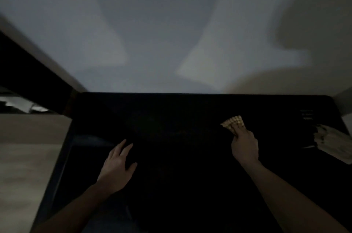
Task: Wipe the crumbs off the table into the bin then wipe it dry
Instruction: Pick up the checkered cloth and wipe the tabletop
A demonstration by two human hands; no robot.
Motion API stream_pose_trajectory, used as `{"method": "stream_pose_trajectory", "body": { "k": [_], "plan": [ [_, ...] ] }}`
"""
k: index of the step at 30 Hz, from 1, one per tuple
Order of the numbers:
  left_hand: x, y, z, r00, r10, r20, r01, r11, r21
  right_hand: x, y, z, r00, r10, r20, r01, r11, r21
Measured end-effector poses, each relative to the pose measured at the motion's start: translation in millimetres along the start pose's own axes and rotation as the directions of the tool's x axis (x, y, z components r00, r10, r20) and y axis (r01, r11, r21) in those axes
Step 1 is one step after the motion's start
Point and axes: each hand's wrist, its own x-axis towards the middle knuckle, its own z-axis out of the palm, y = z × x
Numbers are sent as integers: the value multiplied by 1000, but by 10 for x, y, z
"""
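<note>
A yellowish waffle-textured cloth (233, 123) is pinched in the closed fingers of the right hand (244, 148) over the right part of a black table (181, 185). The cloth fans out from the grip, its long axis running up and to the left, with its free end pointed toward the far edge of the table; whether it touches the surface cannot be told in the dim light. The left hand (118, 168) is laid open, fingers spread and pointed away from the person, on or just above the table's left part, with nothing held. Between the two hands a wide stretch of dark tabletop is seen, on which no detail can be made out. A pale crumpled cloth or paper (335, 142) is seen at the table's right edge, near the right hand but apart from it. The far edge of the table is set against a pale wall (171, 32), and pale floor (24, 156) is seen past the left edge.
</note>
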Motion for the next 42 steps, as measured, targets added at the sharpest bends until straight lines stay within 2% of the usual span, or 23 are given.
{"method": "stream_pose_trajectory", "body": {
  "k": [3, 8, 11, 14, 17, 19, 21, 23, 24, 25, 27, 29, 33, 35, 36, 38, 40, 42],
  "plan": [
    [-84, -754, -149, 993, -104, -49, 103, 994, -22, -194, -599, 163, 988, 154, -31, -150, 983, 105],
    [-107, -1779, -320, 955, -263, -136, 252, 964, -90, -369, -1293, 681, 993, 91, 71, -92, 996, 16],
    [-2, -2198, -291, 928, -344, -146, 317, 931, -180, -530, -1658, 1037, 989, 134, 56, -130, 989, -71],
    [113, -2427, -258, 901, -418, -114, 366, 876, -316, -747, -2211, 1346, 990, 139, 23, -137, 987, -82],
    [130, -2467, -261, 904, -419, -89, 352, 845, -401, -988, -2873, 1669, 999, -17, -51, 16, 999, -28],
    [101, -2431, -271, 900, -422, -112, 348, 849, -399, -1159, -3363, 1890, 974, -216, -73, 218, 976, 23],
    [91, -2407, -273, 893, -423, -151, 341, 858, -385, -1292, -3838, 2029, 902, -430, -35, 431, 898, 88],
    [95, -2420, -255, 890, -425, -165, 336, 857, -391, -1358, -4146, 2077, 815, -574, 75, 563, 816, 130],
    [99, -2436, -248, 889, -429, -160, 342, 855, -389, -1347, -4203, 2093, 798, -592, 110, 575, 803, 157],
    [104, -2454, -239, 889, -430, -156, 346, 856, -385, -1322, -4200, 2071, 810, -577, 103, 552, 810, 200],
    [102, -2465, -235, 887, -433, -160, 346, 854, -389, -1196, -4039, 1932, 880, -474, -16, 456, 836, 306],
    [105, -2451, -232, 885, -429, -179, 336, 856, -393, -961, -3732, 1719, 921, -372, -118, 389, 853, 348],
    [114, -2399, -256, 874, -457, -165, 374, 849, -374, -476, -3161, 1369, 921, -362, -145, 387, 889, 242],
    [113, -2389, -265, 871, -460, -172, 378, 851, -365, -303, -3086, 1405, 923, -384, -13, 382, 914, 132],
    [113, -2387, -260, 869, -461, -180, 377, 852, -364, -250, -3099, 1481, 924, -379, 50, 376, 925, 59],
    [120, -2390, -242, 868, -456, -195, 370, 858, -357, -259, -3210, 1674, 938, -339, 72, 344, 937, -67],
    [125, -2388, -230, 874, -443, -198, 360, 866, -347, -393, -3454, 1849, 953, -304, 1, 303, 949, -81],
    [125, -2378, -233, 878, -439, -191, 361, 869, -339, -635, -3811, 2019, 925, -379, -32, 377, 925, -48]
  ]
}}
